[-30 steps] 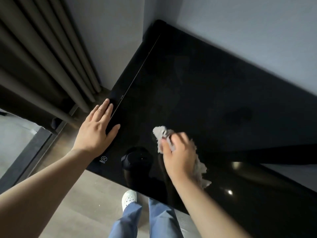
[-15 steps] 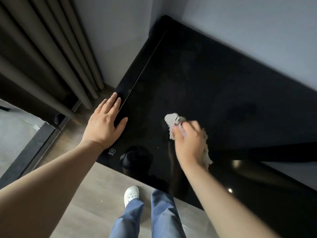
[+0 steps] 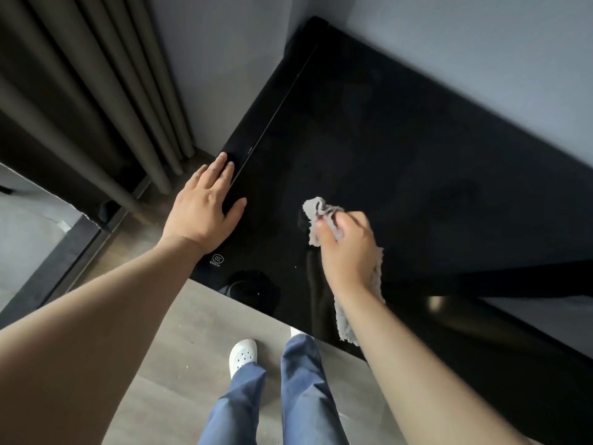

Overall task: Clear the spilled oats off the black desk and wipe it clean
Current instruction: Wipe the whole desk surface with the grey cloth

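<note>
- Black, glossy desk (image 3: 417,155) fills the head view, set into a corner of grey wall (image 3: 224,59); small white printed mark (image 3: 217,260) near its front left corner.
- Left hand (image 3: 202,210) lies flat, fingers straight, palm down on the desk's left edge.
- Right hand (image 3: 348,252) curls round a grey cloth (image 3: 316,210), pressing it to the desk near the front; the cloth's frayed end trails under the wrist.
- Pale specks (image 3: 295,267) near the front edge, too small to tell.
- Curtain (image 3: 96,91) at left; white shoe (image 3: 243,354) and blue trousers (image 3: 301,396) below.
</note>
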A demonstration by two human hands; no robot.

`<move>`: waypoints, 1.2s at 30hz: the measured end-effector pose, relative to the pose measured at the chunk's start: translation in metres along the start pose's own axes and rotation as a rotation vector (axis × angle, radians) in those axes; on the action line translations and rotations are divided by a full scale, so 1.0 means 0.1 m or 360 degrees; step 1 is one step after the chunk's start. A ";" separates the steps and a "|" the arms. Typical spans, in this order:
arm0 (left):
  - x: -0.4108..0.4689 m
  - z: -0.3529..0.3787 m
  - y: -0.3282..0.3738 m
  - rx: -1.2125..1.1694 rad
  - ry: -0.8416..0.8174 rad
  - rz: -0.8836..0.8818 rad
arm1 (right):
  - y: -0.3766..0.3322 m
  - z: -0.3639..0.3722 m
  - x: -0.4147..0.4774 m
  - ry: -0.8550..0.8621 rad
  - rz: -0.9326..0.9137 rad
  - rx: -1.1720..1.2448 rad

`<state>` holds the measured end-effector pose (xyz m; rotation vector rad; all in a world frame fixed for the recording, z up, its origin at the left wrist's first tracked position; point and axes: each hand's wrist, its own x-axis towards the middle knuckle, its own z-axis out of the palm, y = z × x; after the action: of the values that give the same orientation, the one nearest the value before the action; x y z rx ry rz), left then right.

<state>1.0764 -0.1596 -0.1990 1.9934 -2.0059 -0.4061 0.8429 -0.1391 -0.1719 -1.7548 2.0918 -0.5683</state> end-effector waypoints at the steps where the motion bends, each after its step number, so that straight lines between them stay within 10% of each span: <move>1: -0.01 0.01 0.00 -0.0002 -0.0002 0.0002 | -0.01 0.05 -0.14 0.0000 -0.0077 -0.0004; 8: -0.01 0.05 -0.01 -0.0066 -0.0055 0.0003 | 0.09 -0.06 -1.07 -0.0721 -0.0315 0.0511; 15: -0.47 0.02 -0.13 -0.0016 -0.0067 -0.0151 | 0.31 -0.35 -0.54 0.0118 0.0138 0.0300; 21: -0.48 -0.04 -0.12 0.0009 -0.0052 -0.0144 | 0.11 0.11 -1.18 0.0197 -0.0107 0.0103; 26: -0.54 0.02 -0.15 -0.0004 -0.0077 -0.0166 | -0.03 -0.09 -1.42 -0.0293 -0.0244 0.0564; 36: -0.56 0.02 -0.14 -0.0036 -0.0056 -0.0160 | 0.02 0.23 -1.01 0.0204 -0.0096 0.0013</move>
<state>1.0886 -0.1038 -0.2064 2.0932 -1.9180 -0.4874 0.8703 -0.0414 -0.1920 -1.8263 2.1232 -0.7233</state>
